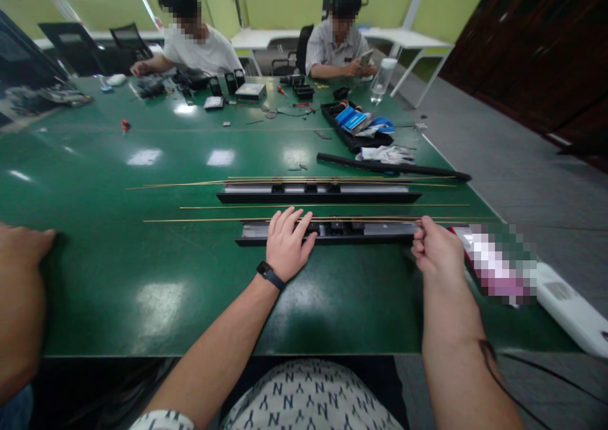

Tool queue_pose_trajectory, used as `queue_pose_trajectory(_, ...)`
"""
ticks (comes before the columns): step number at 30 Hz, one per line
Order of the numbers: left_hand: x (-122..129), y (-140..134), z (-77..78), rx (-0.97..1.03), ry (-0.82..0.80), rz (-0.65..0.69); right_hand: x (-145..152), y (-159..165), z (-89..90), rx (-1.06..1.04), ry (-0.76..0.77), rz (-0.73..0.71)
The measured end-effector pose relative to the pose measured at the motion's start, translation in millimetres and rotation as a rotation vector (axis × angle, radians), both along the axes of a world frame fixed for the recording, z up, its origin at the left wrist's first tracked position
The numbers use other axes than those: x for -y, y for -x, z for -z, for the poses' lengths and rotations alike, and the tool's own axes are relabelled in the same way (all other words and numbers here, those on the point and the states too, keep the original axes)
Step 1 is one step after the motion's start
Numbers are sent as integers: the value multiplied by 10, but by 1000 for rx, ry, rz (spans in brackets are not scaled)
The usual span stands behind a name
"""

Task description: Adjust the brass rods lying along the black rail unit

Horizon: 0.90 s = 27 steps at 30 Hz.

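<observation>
My left hand (289,245), with a dark band on its wrist, lies palm down with fingers spread over the nearer black-and-grey rail (259,232). Its fingertips reach across thin brass-coloured rods (204,220) running lengthwise along that rail. At the rail's right end, my right hand (437,245) is closed in a pinch on a thin brass rod (380,218); the exact grip is partly hidden by the fingers. Small black blocks (346,226) sit in the rail between my hands. Just beyond lies a single rod (213,208).
A second rail (318,197) with rods lies farther back. Behind it are a black bar (394,167), gloves (387,155) and a black tray (349,137). A white device (565,303) is at right. Another person's hand (23,252) rests at left; two people sit opposite.
</observation>
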<state>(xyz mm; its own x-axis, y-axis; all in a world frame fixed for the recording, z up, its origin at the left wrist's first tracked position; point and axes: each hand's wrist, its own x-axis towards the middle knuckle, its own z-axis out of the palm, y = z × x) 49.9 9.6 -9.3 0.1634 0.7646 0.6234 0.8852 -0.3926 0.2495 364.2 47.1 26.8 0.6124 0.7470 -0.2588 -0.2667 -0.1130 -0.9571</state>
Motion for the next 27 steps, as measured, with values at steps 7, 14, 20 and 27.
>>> queue_pose_trajectory(7, 8, -2, -23, -4, -7, 3, -17, -32, 23, 37, 15, 31)
queue_pose_trajectory(14, 2, 4, 2, 3, 1, 8, -50, -57, 65, 53, 20, 18)
queue_pose_trajectory(20, 0, 3, 4, 9, -3, 10, -33, -47, 58, -9, 20, -11)
queue_pose_trajectory(27, 4, 5, -1, 5, 1, 7, 9, 3, -52, -77, 46, -30)
